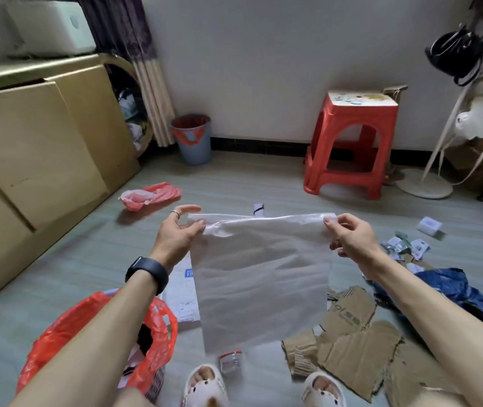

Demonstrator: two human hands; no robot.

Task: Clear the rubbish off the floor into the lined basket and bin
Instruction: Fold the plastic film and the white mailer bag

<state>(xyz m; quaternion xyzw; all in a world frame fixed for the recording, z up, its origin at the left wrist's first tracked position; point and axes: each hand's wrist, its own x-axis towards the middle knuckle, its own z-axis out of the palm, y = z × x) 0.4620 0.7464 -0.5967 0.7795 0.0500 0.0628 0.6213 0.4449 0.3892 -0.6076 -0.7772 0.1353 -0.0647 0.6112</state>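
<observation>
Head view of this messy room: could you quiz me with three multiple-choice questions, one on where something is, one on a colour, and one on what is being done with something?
1. Where is the round blue plastic bin with a red liner?
A. Hanging from a hook
B. At the foot of the white far wall
C. On top of the cabinet

2. What colour is the plastic stool?
A. Green
B. Black
C. Red

3. What is the state of the translucent white plastic bag?
A. Held up, spread between the left hand and right hand
B. Lying flat on the floor, untouched
C. Stuffed inside the bin

Answers:
1 B, the bin stands against the wall, left of the stool.
2 C, its legs and seat sides are red.
3 A, each hand pinches a top corner.
</observation>
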